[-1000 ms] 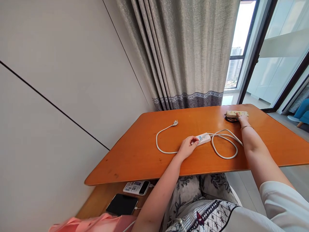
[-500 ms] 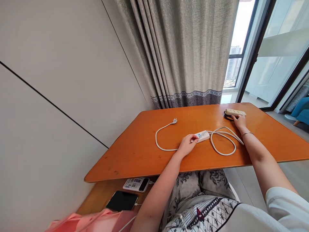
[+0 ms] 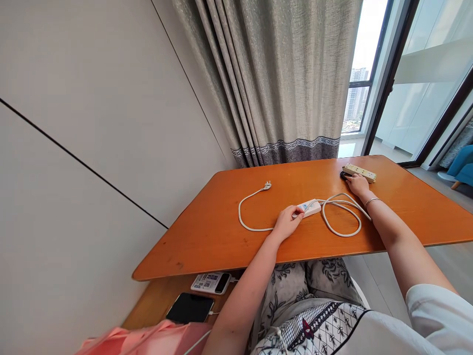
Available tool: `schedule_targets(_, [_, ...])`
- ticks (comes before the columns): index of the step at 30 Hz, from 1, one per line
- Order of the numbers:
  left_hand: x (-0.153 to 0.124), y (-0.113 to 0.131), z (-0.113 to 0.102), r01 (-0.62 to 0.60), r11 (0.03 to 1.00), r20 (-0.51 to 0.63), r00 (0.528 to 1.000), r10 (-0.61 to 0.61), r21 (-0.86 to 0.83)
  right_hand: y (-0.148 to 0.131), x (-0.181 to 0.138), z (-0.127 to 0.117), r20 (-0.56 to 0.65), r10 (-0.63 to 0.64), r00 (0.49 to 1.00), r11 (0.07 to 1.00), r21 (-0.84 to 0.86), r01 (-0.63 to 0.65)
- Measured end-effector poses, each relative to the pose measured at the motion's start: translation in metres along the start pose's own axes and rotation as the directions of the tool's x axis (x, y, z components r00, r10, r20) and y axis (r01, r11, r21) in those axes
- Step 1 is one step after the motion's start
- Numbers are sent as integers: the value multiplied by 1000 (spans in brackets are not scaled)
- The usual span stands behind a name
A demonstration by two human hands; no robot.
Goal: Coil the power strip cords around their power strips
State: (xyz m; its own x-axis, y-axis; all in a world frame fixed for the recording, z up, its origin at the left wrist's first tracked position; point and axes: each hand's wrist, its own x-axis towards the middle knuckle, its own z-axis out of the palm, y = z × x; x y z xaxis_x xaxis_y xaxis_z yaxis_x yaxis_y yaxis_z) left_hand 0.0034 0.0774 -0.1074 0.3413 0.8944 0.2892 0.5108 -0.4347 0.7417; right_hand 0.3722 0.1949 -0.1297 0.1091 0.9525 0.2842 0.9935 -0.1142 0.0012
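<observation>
On the wooden table, my left hand point(image 3: 287, 222) is closed around the near-left end of a white power strip point(image 3: 310, 207), hiding that end. Its white cord point(image 3: 347, 235) lies in loose loops to the right. Part of the white cord also curves out on the left to a white plug point(image 3: 266, 185). Farther back on the right, my right hand point(image 3: 358, 185) reaches over a bundled black cord point(image 3: 344, 174), with its fingers closed on it. A cream power strip point(image 3: 360, 172) lies just beyond those fingers, slightly turned.
The orange-brown table point(image 3: 207, 222) has a wall on its left and a grey curtain point(image 3: 288, 98) behind. Below its left front edge, a black phone point(image 3: 190, 308), a white device with a dark display point(image 3: 211, 283) and a pink bag point(image 3: 148, 340) rest on a lower wooden surface.
My right hand has shifted slightly left, the black cord with it, and the cream power strip has turned a little. My left hand stays on the white power strip.
</observation>
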Motion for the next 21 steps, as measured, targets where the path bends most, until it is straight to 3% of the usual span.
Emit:
schedule_targets(10, [0, -2, 2, -20, 1000, 5, 1000, 20, 6, -2, 16, -1, 79, 6, 997, 999, -42, -3])
schedule_targets(21, [-3, -5, 1, -74, 997, 15, 997, 73, 15, -2, -12, 5, -132, 91, 987, 990, 118, -75])
